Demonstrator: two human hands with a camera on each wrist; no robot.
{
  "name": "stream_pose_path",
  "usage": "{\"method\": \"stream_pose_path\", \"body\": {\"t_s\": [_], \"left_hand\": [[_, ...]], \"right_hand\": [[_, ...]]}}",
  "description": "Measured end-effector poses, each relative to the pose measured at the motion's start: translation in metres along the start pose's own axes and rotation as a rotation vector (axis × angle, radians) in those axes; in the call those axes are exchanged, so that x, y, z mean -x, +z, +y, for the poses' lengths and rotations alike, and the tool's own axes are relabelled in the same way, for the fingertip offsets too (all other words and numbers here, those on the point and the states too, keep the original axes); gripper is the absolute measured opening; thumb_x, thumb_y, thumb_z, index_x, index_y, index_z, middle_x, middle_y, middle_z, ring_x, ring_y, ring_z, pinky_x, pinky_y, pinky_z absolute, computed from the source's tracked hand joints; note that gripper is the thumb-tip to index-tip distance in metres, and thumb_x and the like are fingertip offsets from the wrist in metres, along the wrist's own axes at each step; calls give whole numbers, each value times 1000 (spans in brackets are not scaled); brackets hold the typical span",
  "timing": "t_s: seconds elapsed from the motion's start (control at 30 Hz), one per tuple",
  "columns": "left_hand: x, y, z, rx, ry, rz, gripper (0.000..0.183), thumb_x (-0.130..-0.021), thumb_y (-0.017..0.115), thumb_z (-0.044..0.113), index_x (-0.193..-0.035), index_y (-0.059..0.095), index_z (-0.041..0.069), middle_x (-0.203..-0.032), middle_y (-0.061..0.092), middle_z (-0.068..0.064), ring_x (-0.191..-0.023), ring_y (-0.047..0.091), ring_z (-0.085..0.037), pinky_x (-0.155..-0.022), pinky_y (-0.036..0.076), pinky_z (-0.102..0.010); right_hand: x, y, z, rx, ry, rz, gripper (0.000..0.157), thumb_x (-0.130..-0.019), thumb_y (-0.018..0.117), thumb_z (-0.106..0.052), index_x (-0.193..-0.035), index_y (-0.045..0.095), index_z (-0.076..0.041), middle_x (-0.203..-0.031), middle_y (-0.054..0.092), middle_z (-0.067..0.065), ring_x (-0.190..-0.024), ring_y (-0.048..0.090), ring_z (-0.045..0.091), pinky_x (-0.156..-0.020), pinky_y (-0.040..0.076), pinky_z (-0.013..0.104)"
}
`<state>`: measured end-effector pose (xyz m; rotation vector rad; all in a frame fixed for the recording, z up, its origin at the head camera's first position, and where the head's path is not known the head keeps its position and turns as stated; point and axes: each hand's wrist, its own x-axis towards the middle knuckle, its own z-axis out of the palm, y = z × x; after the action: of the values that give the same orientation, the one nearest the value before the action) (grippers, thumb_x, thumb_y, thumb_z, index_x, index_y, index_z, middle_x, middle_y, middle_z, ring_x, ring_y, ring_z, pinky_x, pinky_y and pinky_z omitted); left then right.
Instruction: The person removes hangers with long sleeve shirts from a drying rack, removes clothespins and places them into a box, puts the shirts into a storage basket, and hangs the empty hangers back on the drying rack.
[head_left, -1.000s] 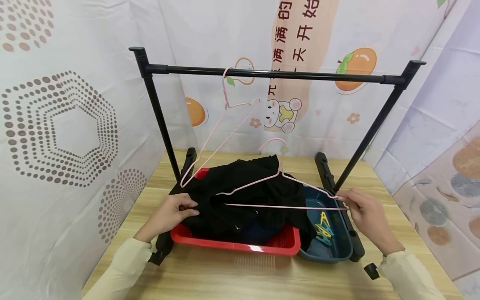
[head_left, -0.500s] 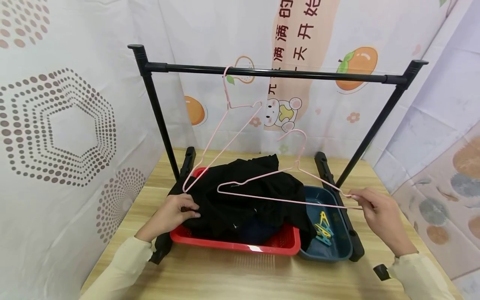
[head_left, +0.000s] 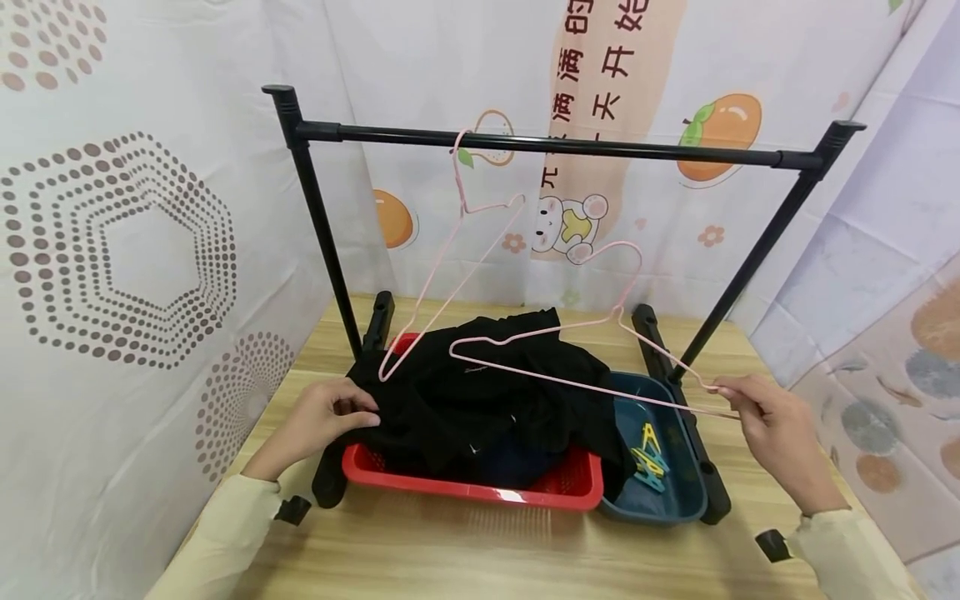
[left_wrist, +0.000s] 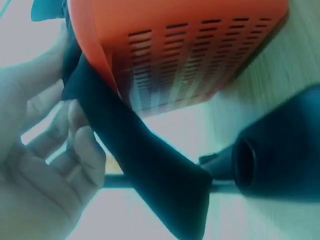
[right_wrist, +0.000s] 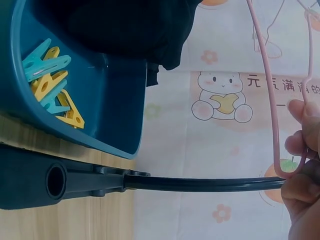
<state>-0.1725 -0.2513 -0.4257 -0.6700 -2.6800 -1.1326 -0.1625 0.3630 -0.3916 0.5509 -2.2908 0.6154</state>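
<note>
A heap of black clothing fills the red basket and spills over its sides. My left hand is at the heap's left edge, thumb and forefinger pinching the black cloth. In the left wrist view a strip of black cloth hangs down from beside those fingers, outside the basket. My right hand holds a pink wire hanger by its right corner. That hanger is tilted above the heap, hook up and to the right. A second pink hanger hangs by its hook from the black rail.
A blue bin stands right of the basket, with several yellow and teal clothespins in it. The black rack's uprights and feet frame both containers on the wooden table. Patterned curtains enclose the table.
My right hand has drawn the hanger up and to the right, its left end now clear of the black cloth. The left hand has shifted slightly left.
</note>
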Motion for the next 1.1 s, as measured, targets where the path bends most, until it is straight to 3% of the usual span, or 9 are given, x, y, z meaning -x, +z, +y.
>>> {"method": "stream_pose_path", "body": {"t_s": [0.13,0.33,0.77,0.87,1.0,1.1], "left_hand": [[5,-5,-1,-30,-132,-26,17,-89,83,27,-81,70,18,-72,61,8,-63,54,-11,-57,47,-28],[6,-6,0,1,-292,-102,32,-91,80,36,-83,63,10,-64,55,1,-54,54,-15,-50,47,-30],[6,-6,-1,9,-380,-133,40,-91,79,41,-76,63,8,-55,55,-1,-50,60,-27,-44,45,-32],[7,-7,0,15,-380,-148,41,-92,78,42,-72,65,9,-56,55,-1,-50,61,-27,-44,47,-33],[7,-7,0,22,-382,-156,41,-93,77,42,-72,65,9,-56,56,-2,-50,61,-26,-44,48,-33],[7,-8,1,17,-383,-159,41,-93,77,41,-72,65,9,-57,56,-2,-51,61,-26,-45,49,-33]], "right_hand": [[-2,-2,0,6,4,9,32,-85,72,19,-102,78,-8,-86,67,-4,-62,39,-4,-57,32,14],[-5,-6,0,15,-28,41,28,-86,72,17,-101,78,-5,-87,71,6,-61,38,-5,-56,31,15],[-29,-21,4,64,-51,125,27,-83,74,16,-102,79,-3,-85,72,11,-59,38,-6,-59,30,13],[-36,-26,2,86,-35,136,25,-83,76,14,-101,80,-4,-80,69,-1,-55,35,-7,-55,29,15],[-44,-34,-1,110,-3,155,24,-85,75,12,-101,80,-5,-84,54,-32,-53,33,-8,-53,28,16],[-50,-39,-2,110,35,160,20,-89,72,10,-101,80,-4,-85,49,-40,-52,34,-8,-52,29,15]]}}
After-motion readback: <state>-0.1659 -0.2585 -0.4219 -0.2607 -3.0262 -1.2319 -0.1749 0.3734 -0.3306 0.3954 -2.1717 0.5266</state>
